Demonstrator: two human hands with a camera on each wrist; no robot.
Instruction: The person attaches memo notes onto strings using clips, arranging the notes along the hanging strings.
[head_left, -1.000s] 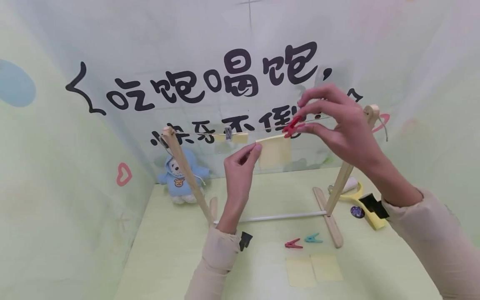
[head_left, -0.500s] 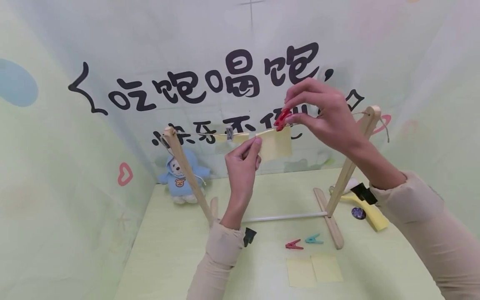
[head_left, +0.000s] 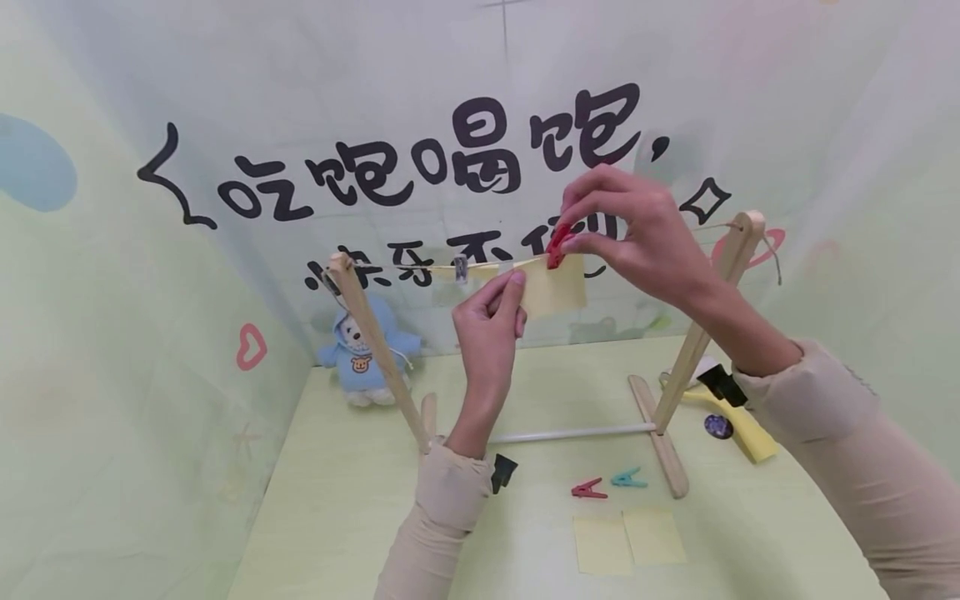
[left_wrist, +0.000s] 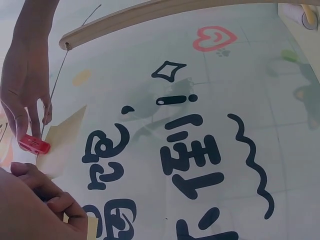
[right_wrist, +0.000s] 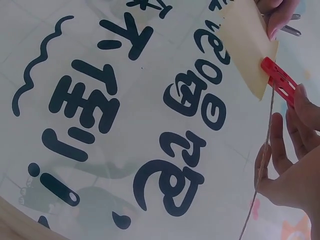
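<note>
My left hand (head_left: 491, 333) pinches the upper left corner of a pale yellow paper square (head_left: 557, 287) at the string. With thumb and fingers my right hand (head_left: 637, 237) pinches a red clothespin (head_left: 557, 246), whose jaws sit over the paper's top edge and the string. In the right wrist view the red clothespin (right_wrist: 280, 80) overlaps both the paper (right_wrist: 247, 47) and the string (right_wrist: 270, 112). Left of my left hand, a grey clothespin (head_left: 461, 268) holds another yellow paper (head_left: 483, 272) on the same string.
Wooden posts (head_left: 378, 346) (head_left: 697, 333) carry the string. On the table lie a red clothespin (head_left: 588, 489), a teal clothespin (head_left: 628, 477) and two yellow papers (head_left: 602, 545) (head_left: 654, 537). A blue-hooded plush toy (head_left: 363, 358) sits back left; a yellow-handled object (head_left: 742, 425) lies right.
My right hand has moved left and brought the red clothespin down over the paper's top edge. The paper has risen slightly to the string, my left hand still at its corner.
</note>
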